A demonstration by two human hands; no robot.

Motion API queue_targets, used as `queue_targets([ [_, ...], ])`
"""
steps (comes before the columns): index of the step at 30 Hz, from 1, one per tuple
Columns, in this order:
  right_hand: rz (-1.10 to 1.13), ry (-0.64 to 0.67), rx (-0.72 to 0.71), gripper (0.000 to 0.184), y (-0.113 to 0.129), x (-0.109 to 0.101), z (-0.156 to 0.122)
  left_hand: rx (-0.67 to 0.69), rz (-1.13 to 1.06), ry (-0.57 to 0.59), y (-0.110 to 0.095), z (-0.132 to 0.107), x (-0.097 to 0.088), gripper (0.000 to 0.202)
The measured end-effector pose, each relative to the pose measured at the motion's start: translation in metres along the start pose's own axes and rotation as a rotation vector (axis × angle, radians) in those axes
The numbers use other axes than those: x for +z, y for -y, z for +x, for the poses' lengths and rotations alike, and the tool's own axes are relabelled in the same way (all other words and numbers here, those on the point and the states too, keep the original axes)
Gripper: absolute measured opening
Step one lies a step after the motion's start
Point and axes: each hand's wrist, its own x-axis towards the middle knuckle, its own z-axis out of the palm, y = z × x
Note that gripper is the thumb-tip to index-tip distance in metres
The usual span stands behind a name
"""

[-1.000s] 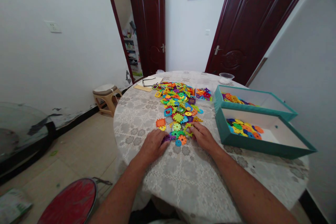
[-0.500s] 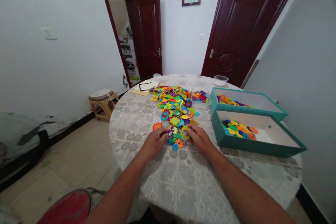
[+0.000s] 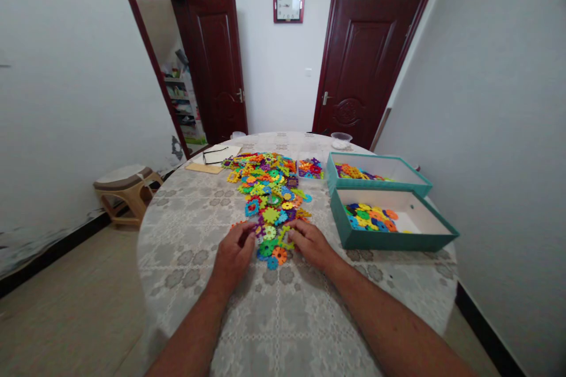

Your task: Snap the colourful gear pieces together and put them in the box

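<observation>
A long heap of colourful plastic gear-shaped pieces (image 3: 268, 187) lies on the round table (image 3: 292, 306) with its lace cloth. My left hand (image 3: 234, 253) rests at the near left end of the heap, fingers curled onto the pieces. My right hand (image 3: 312, 244) rests at the near right end, fingers bent over a yellow-green piece. Between the hands lie an orange piece (image 3: 279, 254) and a blue piece (image 3: 273, 263). What each hand grips is hidden under the fingers.
Two teal boxes stand at the right: the near one (image 3: 389, 239) and the far one (image 3: 375, 160), both holding coloured pieces. A small clear bowl (image 3: 341, 139), glasses on paper (image 3: 216, 154), a stool (image 3: 121, 188), dark doors (image 3: 362, 65) and a wall clock (image 3: 288, 5) lie beyond.
The view has swung to the left and pulled back, showing more floor. Both hands stay at the near end of the heap, the left fingers having crept in towards the pieces.
</observation>
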Motion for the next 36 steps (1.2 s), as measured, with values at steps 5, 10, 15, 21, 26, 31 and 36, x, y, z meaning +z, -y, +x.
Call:
queue_targets([
  [5,-0.083,0.007,-0.042,0.015,0.003,0.002,-0.001,-0.109,0.196,-0.285,0.02,0.012,-0.019,0.028],
  [10,-0.144,0.036,-0.039,0.017,0.006,0.001,-0.005,-0.305,0.339,-0.313,0.036,0.017,-0.031,0.033],
  [15,-0.177,0.071,-0.024,0.023,0.001,-0.001,-0.006,-0.293,0.443,-0.276,0.041,0.014,-0.028,0.031],
  [21,-0.165,0.068,-0.008,0.024,-0.003,0.0,-0.006,-0.237,0.577,-0.15,0.033,0.009,-0.024,0.028],
  [26,-0.194,0.052,-0.009,0.022,-0.005,0.0,-0.006,-0.234,0.633,-0.069,0.029,0.004,-0.023,0.032],
  [31,-0.2,0.053,-0.001,0.023,-0.005,0.0,-0.006,-0.177,0.63,0.005,0.03,0.004,-0.021,0.028],
  [36,-0.202,0.06,0.004,0.024,-0.004,0.0,-0.006,-0.106,0.63,0.015,0.025,0.005,-0.017,0.015],
])
